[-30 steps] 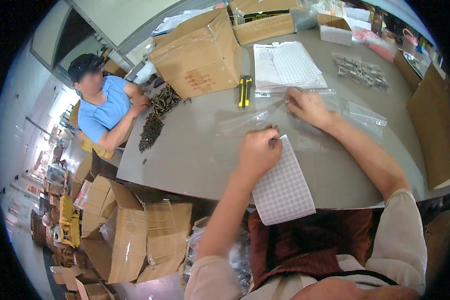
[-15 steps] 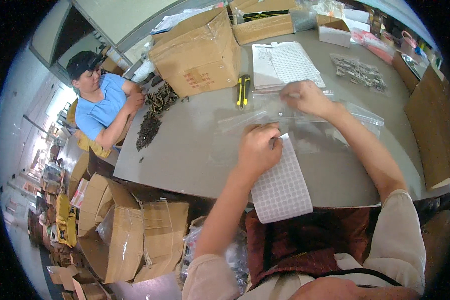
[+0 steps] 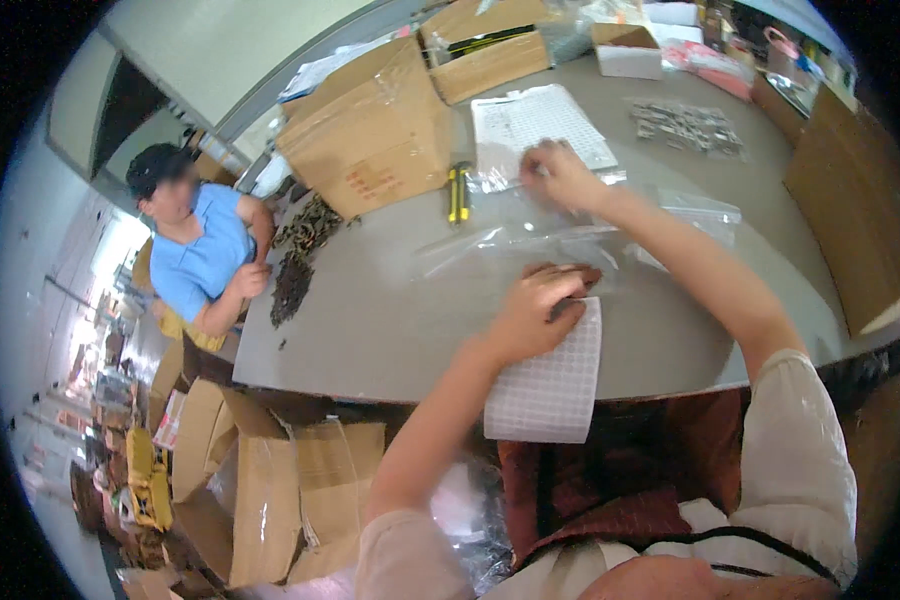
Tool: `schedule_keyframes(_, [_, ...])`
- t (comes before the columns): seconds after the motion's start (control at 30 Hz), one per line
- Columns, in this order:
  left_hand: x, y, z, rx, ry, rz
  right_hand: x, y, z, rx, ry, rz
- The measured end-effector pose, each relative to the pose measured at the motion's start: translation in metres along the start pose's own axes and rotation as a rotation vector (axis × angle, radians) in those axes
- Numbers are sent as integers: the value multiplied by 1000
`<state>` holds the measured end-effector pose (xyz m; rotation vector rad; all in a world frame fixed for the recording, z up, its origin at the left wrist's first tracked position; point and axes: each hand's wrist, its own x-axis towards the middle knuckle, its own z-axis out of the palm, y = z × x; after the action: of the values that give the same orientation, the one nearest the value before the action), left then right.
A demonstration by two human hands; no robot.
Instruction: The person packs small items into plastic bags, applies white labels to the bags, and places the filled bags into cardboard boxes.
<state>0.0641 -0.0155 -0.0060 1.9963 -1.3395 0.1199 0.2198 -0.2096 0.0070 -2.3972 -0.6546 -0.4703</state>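
Observation:
My left hand (image 3: pixel 542 315) is closed on the top end of a white sheet of round stickers (image 3: pixel 545 395), which hangs over the table's near edge. Just beyond that hand lie clear zip bags (image 3: pixel 500 245), flat and overlapping. Farther out, my right hand (image 3: pixel 562 178) is curled with its fingertips pinched, above a clear bag at the near edge of a stack of printed sheets (image 3: pixel 545 120). Whatever it pinches, if anything, is too small and blurred to make out. More clear bags (image 3: pixel 700 215) lie beside my right forearm.
A yellow-and-black box cutter (image 3: pixel 458 193) lies left of the stack. Behind it stands a large cardboard box (image 3: pixel 370 140). A bag of small metal parts (image 3: pixel 685 128) is at the far right. At the left, a person in blue (image 3: pixel 205 240) sits by piles of dark small parts (image 3: pixel 295 270).
My right hand has moved farther out, toward the printed sheets. The sticker sheet in my left hand has swung to a different tilt. The whole view has shifted slightly.

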Motion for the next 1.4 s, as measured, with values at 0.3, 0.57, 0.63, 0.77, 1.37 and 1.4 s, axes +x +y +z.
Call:
schedule_keyframes(0.3, [-3, 2, 3, 9, 129, -96, -30, 30, -141, 1286, 360, 480])
schedule_keyframes(0.57, [-2, 13, -13, 22, 113, -228, -88, 52, -147, 1263, -715, 59])
schedule_keyframes(0.63, [-2, 12, -14, 4, 120, -227, -91, 48, -140, 1115, -792, 140])
schedule_keyframes(0.77, [-8, 8, -21, 0, 113, -253, -88, -23, -122, 593, -806, 157])
schedule_keyframes(1.37, [-11, 0, -9, 56, 161, -191, -61, -2, -33, -293, 50, 104])
schedule_keyframes(1.4, [-14, 2, -9, 39, 178, -279, -67, -9, -35, -352, 4, 44])
